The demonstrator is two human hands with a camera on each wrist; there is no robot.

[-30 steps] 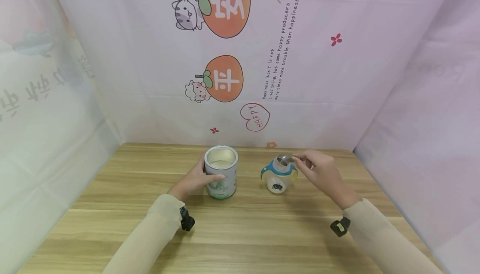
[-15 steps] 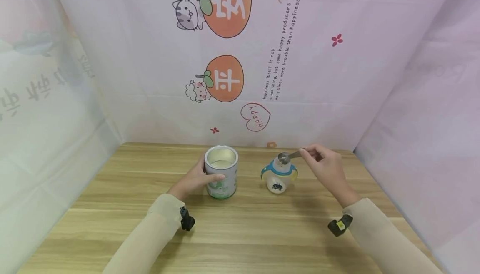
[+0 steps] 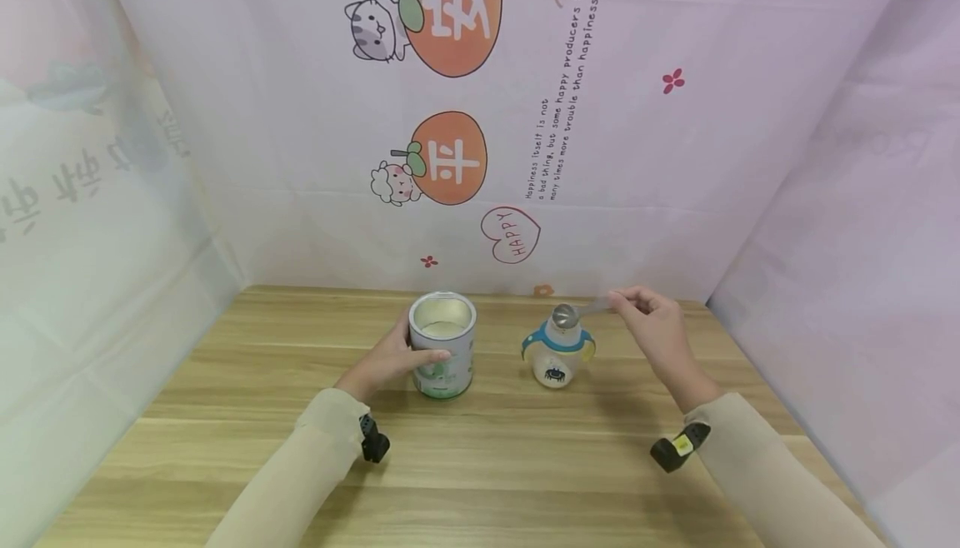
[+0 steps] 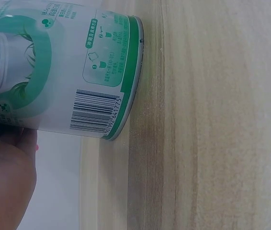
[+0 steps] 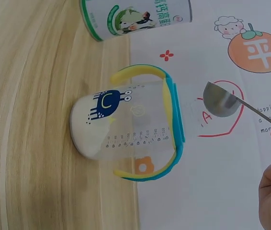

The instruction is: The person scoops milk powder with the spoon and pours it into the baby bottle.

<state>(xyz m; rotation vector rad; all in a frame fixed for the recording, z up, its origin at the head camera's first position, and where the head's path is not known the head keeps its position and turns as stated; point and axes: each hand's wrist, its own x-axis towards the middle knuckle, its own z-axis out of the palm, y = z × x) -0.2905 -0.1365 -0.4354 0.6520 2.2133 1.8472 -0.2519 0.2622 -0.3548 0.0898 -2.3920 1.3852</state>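
Observation:
My left hand grips an open milk powder can from its left side, thumb across the front. Pale powder lies inside the can, below the rim. In the left wrist view, the can's barcode side shows, base on the table. My right hand pinches the thin handle of a metal measuring spoon. The spoon's round bowl overlaps the mouth of a clear baby bottle in the head view; the right wrist view shows it above that mouth. The upright bottle has blue and yellow handles and white contents low inside.
A wood-grain table lies under both containers. Behind it hangs a white printed cloth, with more cloth along the left and right sides. Wrist cameras are strapped over both beige sleeves.
My right hand has drawn back to the right and slightly up, showing more of the spoon's handle. The spoon's bowl stays over the bottle mouth. Left hand and can have not moved.

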